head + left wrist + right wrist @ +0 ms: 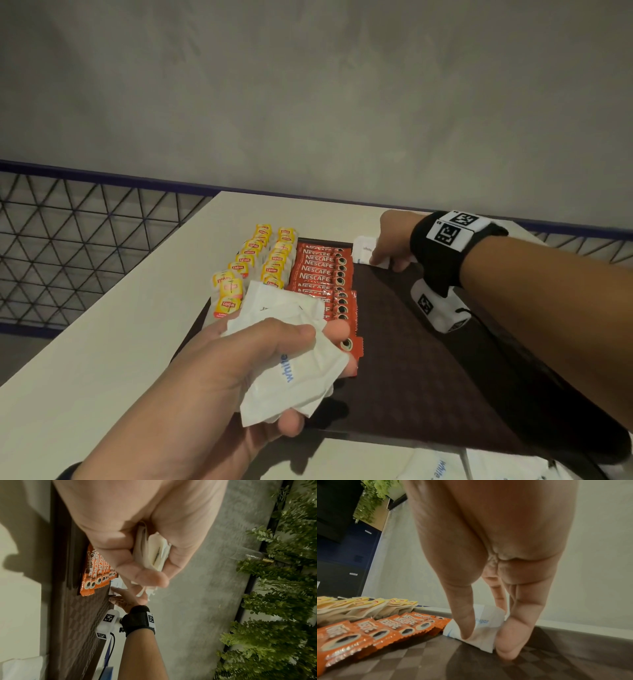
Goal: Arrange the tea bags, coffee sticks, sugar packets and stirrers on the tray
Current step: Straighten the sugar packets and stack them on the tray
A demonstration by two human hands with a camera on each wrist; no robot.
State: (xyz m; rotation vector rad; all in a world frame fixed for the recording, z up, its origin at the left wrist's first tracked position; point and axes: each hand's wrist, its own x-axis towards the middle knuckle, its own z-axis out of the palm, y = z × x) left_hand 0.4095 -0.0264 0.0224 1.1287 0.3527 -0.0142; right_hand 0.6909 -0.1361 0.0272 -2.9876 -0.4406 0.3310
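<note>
A dark brown tray (394, 342) lies on a white table. Yellow tea bags (260, 260) stand in two rows along its left side, with red coffee sticks (318, 274) overlapping in a column beside them. My left hand (301, 377) grips a bundle of white sugar packets (274, 301) above the tray's near left part. My right hand (390, 260) reaches to the tray's far edge. There its thumb and fingers pinch a single sugar packet (484, 623) that leans tilted next to the coffee sticks (385, 628). No stirrers are in view.
More white sugar packets (438, 469) lie on the table in front of the tray's near edge. The tray's right half is bare. A wire mesh railing (68, 240) runs behind the table at left, and a grey wall rises beyond it.
</note>
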